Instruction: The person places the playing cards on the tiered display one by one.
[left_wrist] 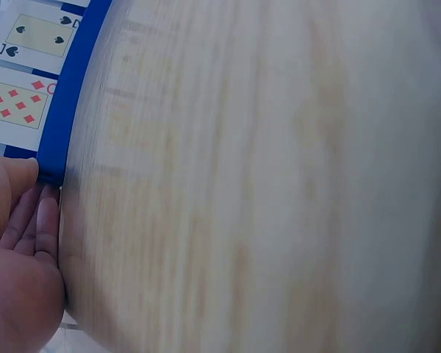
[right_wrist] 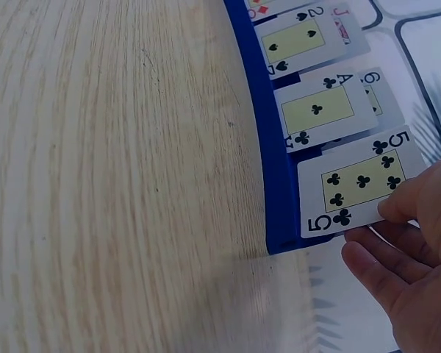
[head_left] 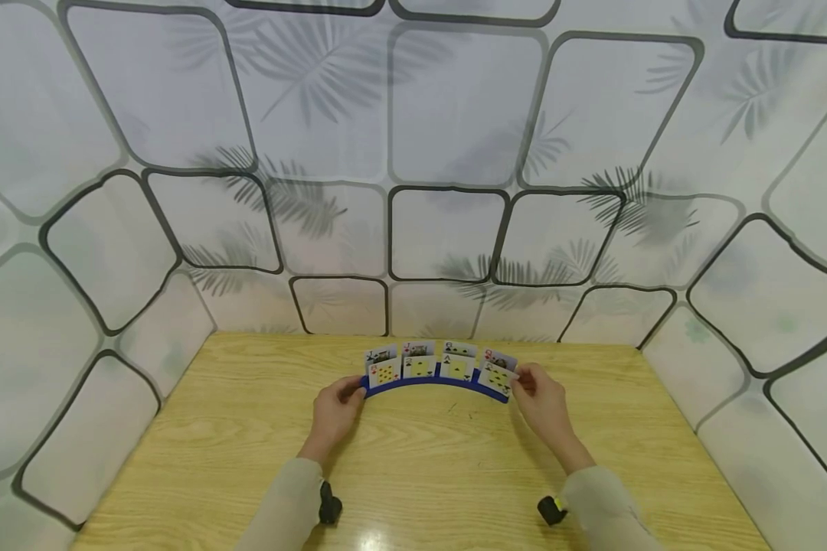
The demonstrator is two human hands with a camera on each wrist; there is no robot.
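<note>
A curved blue card holder [head_left: 420, 382] stands on the table with playing cards upright in two rows. My left hand [head_left: 336, 409] grips its left end, thumb [left_wrist: 22, 173] at the front edge. At the right end, my right hand [head_left: 543, 402] pinches the five of clubs [right_wrist: 361, 160], thumb on its face and fingers behind. That card's lower edge is at the holder. The front row also has the ace of clubs [right_wrist: 316, 110], two of spades [right_wrist: 294, 45] and a diamonds card [left_wrist: 11, 107]. Behind, two jacks, a six and a queen [head_left: 499, 358] are partly hidden.
The light wood table [head_left: 427, 474] extends around the holder to both sides and toward me. A patterned cloth wall [head_left: 448, 233] rises behind the table's far edge, with similar walls left and right. Black wrist cameras [head_left: 329, 505] are strapped at both sleeves.
</note>
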